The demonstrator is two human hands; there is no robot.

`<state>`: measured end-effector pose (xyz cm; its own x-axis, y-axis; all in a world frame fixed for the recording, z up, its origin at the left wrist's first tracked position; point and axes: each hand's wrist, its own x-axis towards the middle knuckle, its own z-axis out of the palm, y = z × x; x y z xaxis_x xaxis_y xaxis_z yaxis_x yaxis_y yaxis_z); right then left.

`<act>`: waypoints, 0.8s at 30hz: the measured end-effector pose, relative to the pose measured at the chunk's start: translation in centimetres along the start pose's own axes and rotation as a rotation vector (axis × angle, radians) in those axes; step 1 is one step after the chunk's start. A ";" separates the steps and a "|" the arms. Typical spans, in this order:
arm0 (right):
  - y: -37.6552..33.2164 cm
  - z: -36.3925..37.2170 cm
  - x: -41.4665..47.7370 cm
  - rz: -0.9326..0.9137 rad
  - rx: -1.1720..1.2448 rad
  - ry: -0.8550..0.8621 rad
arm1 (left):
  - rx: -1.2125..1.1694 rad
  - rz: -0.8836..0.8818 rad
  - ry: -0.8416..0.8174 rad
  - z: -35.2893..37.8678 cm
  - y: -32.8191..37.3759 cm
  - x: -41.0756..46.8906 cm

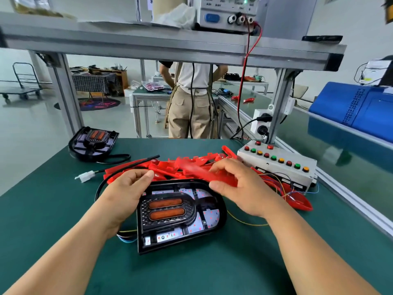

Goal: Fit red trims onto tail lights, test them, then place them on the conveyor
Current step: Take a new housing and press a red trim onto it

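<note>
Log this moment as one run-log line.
step: fitting trim; left hand: grips tail light left edge; right hand: pinches red trim above tail light, not seated; button box: untouched

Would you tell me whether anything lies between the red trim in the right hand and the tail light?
Nothing visible does. The red trim, held by the right hand, hangs just above the upper rim of the tail light. The left hand holds only its left edge.

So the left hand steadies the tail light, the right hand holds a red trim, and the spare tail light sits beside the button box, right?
Not quite. The head view shows the spare tail light at the table's far left, opposite the button box. The left hand does steady the tail light; the right hand holds a red trim.
</note>
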<state>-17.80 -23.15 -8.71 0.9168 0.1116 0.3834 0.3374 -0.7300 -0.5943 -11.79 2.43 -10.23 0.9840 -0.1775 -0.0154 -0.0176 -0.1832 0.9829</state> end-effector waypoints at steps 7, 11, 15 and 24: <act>-3.1 1.6 -0.7 -0.104 -0.006 -0.341 | 0.158 -0.146 -0.169 -1.2 0.5 -0.7; -3.5 1.6 -0.9 -0.079 0.001 -0.368 | 0.204 -0.153 -0.237 -1.6 0.6 -0.9; -3.6 1.8 -0.9 -0.066 0.000 -0.366 | 0.166 -0.193 -0.243 -1.5 0.7 -1.3; -3.4 2.8 -1.0 -0.090 -0.055 -0.288 | -0.172 -0.176 0.009 1.1 0.0 -1.5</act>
<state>-19.22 -18.91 -9.06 0.9092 0.3583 0.2119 0.4152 -0.7431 -0.5248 -13.42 1.62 -10.40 0.9708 -0.1483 -0.1885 0.1840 -0.0434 0.9820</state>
